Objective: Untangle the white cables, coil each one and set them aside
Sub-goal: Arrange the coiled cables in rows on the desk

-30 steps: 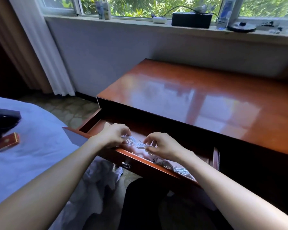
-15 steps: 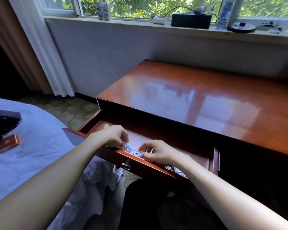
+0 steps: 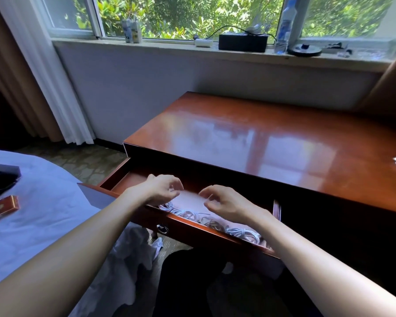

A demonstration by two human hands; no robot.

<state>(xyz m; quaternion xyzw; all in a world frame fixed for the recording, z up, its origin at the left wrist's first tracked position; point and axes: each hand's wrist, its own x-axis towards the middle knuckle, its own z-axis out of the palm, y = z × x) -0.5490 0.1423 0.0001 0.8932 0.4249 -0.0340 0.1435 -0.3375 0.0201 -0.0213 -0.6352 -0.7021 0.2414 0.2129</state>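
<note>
White cables (image 3: pixel 192 215), thin and glossy, lie as several small looped bundles along the front wall of the open drawer (image 3: pixel 215 234). Left hand (image 3: pixel 162 188) and right hand (image 3: pixel 224 202) are poised over them, fingers loosely curled, holding nothing.

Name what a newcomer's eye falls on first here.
The left hand and right hand hover with loosely curled fingers over the open drawer at centre. White cables lie heaped along its front wall. Behind, the glossy desk mirrors the window.
</note>
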